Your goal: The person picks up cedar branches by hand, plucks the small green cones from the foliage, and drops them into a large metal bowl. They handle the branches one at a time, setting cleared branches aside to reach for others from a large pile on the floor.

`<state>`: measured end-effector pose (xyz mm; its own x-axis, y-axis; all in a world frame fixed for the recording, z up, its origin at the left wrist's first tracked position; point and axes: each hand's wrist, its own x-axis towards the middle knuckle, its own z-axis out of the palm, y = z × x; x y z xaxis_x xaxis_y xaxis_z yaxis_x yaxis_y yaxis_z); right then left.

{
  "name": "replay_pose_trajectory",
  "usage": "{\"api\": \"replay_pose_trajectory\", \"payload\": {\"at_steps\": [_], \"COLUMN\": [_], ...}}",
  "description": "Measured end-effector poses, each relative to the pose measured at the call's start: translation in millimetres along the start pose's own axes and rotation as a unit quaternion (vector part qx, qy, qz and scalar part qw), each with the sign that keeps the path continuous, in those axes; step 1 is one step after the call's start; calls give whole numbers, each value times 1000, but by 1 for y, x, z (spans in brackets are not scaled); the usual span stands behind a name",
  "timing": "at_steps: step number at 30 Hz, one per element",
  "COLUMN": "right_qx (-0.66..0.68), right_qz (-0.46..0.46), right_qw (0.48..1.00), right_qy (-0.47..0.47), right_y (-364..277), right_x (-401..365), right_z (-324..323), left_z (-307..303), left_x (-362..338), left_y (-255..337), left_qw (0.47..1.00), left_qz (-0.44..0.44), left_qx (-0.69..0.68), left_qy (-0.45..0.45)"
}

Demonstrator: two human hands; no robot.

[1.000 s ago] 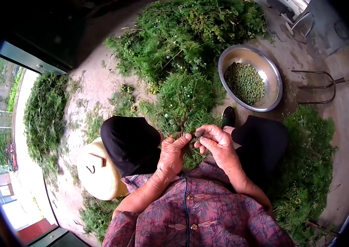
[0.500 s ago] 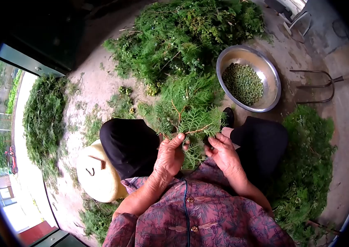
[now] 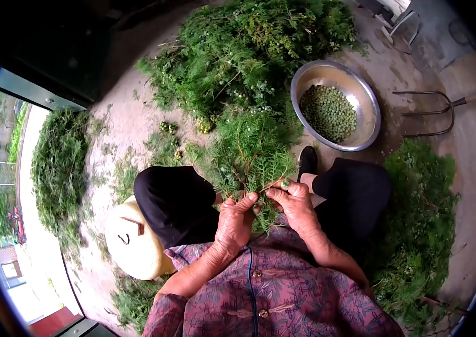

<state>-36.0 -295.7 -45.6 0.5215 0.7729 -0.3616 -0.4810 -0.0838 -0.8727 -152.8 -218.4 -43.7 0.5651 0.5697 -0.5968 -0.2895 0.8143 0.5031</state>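
Concrete floor (image 3: 131,121) with big branch pile (image 3: 243,50) ahead. Bowl (image 3: 328,76) of seeds (image 3: 328,112) beyond right knee. Sprig (image 3: 249,151) above lap, stem clamped in left hand (image 3: 235,219), fingers closed round it. Right hand (image 3: 294,205) just beside, fingertips pinched on seed (image 3: 285,183) at sprig's edge.

A leafy branch (image 3: 249,157) is standing up between the knees, with the left hand (image 3: 235,216) and right hand (image 3: 291,202) gripping its base side by side. A big heap of cuttings (image 3: 249,50) is lying ahead of it. To the heap's right a metal bowl (image 3: 328,73) is sitting on the ground, holding small round seeds (image 3: 328,112), and a pronged tool (image 3: 429,112) is lying further right. Smaller piles are lying far left (image 3: 58,163) and near right (image 3: 418,213).
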Motion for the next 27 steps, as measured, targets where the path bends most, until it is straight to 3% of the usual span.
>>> {"api": "replay_pose_trajectory", "payload": {"at_steps": [3,4,13,14,17,21,22,27], "right_qx": [-81,-87,-67,-19,50,228,254,137], "right_qz": [-81,-27,26,-1,-4,62,70,19], "right_qw": [992,994,995,995,995,971,964,990], "right_qy": [47,55,61,100,84,-36,-25,-21], "right_y": [20,13,17,11,16,15,12,10], "right_x": [0,-5,-5,-2,4,5,4,2], "right_z": [-3,-3,-19,-26,-53,-43,-39,-25], "left_z": [-6,-2,-2,-3,-10,-16,-13,-16], "left_x": [1,-1,-7,-9,-6,1,0,2], "left_y": [-8,-9,-4,0,11,7,9,3], "left_qw": [1000,999,997,997,998,999,999,1000], "left_qz": [-2,6,20,30,18,28,22,-2], "left_qx": [23,22,43,39,40,22,23,28], "left_qy": [13,30,56,58,39,3,13,15]}}
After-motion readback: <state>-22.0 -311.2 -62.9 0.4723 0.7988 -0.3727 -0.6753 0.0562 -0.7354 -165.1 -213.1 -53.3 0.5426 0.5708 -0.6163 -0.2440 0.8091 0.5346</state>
